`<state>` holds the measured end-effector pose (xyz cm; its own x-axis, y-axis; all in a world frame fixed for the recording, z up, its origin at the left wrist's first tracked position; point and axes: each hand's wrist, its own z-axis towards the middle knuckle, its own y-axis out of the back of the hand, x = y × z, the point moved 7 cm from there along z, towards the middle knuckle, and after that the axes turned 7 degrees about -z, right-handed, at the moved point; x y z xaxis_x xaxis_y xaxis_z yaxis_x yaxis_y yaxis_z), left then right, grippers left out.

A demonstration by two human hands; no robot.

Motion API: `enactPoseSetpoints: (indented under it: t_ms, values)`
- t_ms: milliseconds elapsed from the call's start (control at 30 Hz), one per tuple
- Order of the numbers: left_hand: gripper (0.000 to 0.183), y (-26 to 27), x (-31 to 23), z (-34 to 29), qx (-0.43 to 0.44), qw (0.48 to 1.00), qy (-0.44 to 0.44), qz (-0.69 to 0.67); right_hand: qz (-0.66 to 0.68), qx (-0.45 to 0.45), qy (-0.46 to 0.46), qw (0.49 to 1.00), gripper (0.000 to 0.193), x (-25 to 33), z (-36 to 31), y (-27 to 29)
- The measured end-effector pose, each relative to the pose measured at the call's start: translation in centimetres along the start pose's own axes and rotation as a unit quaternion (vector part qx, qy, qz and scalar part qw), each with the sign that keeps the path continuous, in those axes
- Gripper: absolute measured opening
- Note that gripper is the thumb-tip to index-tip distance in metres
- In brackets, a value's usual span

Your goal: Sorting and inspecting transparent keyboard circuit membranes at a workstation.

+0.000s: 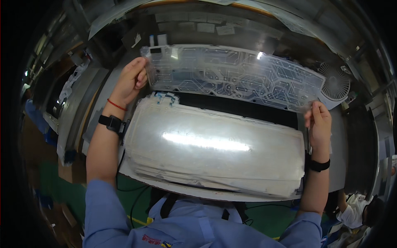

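A clear keyboard membrane sheet (231, 76) with silvery printed circuit traces is stretched between my two hands, raised over the far side of the work surface. My left hand (133, 78) pinches its left end, near the two small tails at the upper corner. Its lower right corner is in the closed fingers of my right hand (318, 122). Closer to me lies a thick stack of similar translucent sheets (215, 153), glossy on top, with bluish tails at its upper left corner. A black flat strip or panel (240, 108) shows between the stack and the held sheet.
A small white round fan (334, 82) stands just beyond my right hand. Pale paper labels (206, 27) are at the back. Long layered panels (82, 115) flank the left side. Dark cables (134, 202) hang below the table edge. Another person (357, 211) is at the lower right.
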<state>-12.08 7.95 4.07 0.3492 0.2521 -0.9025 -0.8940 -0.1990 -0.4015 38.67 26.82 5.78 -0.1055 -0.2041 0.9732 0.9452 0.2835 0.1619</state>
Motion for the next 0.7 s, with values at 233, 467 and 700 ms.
enactPoseSetpoints:
  t_ms: [233, 467, 700]
  values:
    - [0.022, -0.6, 0.3, 0.2, -0.034, 0.998, 0.014, 0.057, 0.012, 0.01, 0.037, 0.999, 0.023, -0.4, 0.4, 0.3]
    - [0.021, -0.5, 1.7, 0.3, -0.043, 0.983, 0.083, 0.157, -0.004, 0.015, 0.035, 0.999, 0.038, 0.5, 0.0, -0.8]
    - [0.018, 0.3, 2.3, 0.8, -0.026, 0.993, 0.079, 0.085, -0.032, -0.005, 0.003, 0.999, 0.036, 0.9, -0.3, -0.9]
